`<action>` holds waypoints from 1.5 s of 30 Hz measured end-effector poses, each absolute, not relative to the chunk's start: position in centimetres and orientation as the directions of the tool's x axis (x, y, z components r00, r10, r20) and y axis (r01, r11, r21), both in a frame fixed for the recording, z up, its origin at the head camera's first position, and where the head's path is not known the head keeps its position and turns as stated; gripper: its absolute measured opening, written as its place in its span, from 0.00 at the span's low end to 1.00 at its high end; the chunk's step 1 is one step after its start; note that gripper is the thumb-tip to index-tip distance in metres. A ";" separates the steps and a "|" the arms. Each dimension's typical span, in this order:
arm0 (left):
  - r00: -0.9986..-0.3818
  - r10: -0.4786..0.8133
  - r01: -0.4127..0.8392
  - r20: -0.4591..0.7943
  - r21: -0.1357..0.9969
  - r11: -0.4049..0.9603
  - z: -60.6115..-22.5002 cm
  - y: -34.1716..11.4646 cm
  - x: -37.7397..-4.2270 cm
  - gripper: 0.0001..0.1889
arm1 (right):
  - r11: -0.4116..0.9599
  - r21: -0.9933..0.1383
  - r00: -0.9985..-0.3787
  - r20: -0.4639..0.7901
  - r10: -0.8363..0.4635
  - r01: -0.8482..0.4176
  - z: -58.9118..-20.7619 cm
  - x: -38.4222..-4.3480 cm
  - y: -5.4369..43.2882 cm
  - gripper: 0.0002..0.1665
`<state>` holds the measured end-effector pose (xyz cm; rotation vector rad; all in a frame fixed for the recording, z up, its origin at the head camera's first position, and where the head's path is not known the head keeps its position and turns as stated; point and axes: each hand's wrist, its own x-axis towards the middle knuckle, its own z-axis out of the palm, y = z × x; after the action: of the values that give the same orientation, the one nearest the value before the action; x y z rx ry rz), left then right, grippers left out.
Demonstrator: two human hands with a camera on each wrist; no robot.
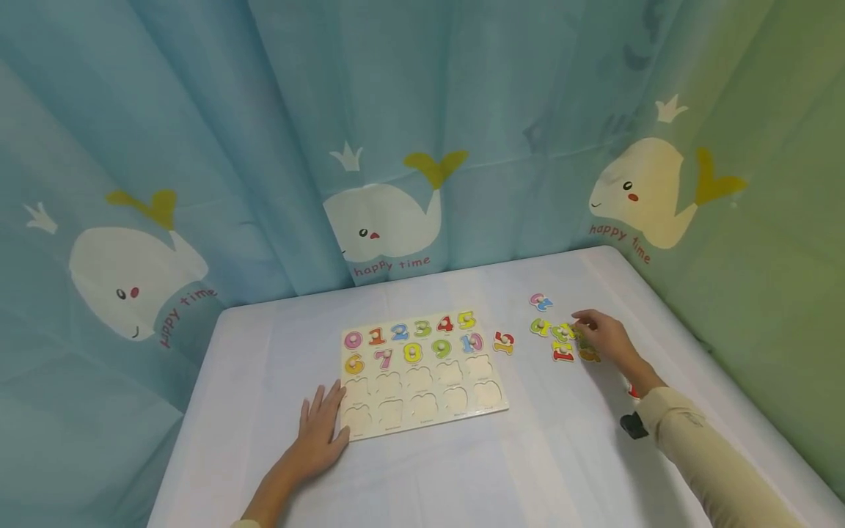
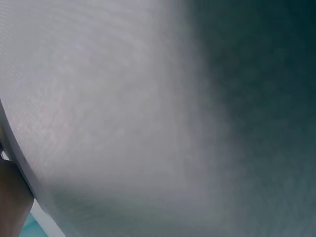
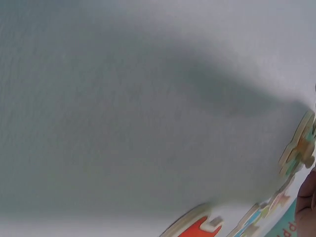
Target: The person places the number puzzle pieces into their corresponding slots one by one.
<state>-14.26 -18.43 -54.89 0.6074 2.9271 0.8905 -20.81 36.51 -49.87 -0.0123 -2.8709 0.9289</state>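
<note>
A wooden number puzzle board [image 1: 429, 422] lies on the table, with knobbed number pieces in its two upper rows and bare recesses in its two lower rows. My left hand [image 1: 320, 436] rests flat at the board's left edge, fingers spread and straight. To the right, my right hand [image 1: 607, 337] reaches over a cluster of loose number pieces, fingers bent downward. Beneath its fingertips are a yellow piece [image 1: 563, 332] and an orange piece [image 1: 590, 355]. The right wrist view catches fingers [image 3: 307, 197] beside a tilted-looking piece [image 3: 298, 145]; whether they pinch it is unclear.
A red-and-yellow piece [image 1: 504, 342] lies just right of the board. Around the cluster are a pink-and-blue piece [image 1: 540, 302], a yellow-green piece [image 1: 539, 327] and a red piece [image 1: 563, 353]. A blue whale-print curtain [image 1: 396, 110] hangs behind the white table [image 1: 449, 484].
</note>
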 end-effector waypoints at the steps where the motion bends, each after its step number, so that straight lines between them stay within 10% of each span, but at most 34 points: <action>1: -0.924 0.372 0.359 0.090 0.540 0.761 -54.9 -18.4 -14.3 0.35 | 0.812 -0.582 -0.992 0.118 0.040 -0.036 -50.0 -20.9 36.4 0.16; 36: -0.925 0.369 0.355 0.094 0.563 0.747 -54.8 -18.3 -14.1 0.35 | 0.816 -0.576 -0.993 0.115 0.020 -0.050 -51.5 -18.6 32.8 0.18; 45: -0.921 0.378 0.364 0.092 0.546 0.755 -54.8 -18.5 -14.3 0.36 | 0.778 -0.593 -0.978 0.109 -0.177 -0.207 -50.5 -20.2 26.2 0.19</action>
<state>-14.30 -18.46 -54.77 0.6172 2.9204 0.9002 -20.19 26.16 -50.45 0.3154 -2.9179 0.9808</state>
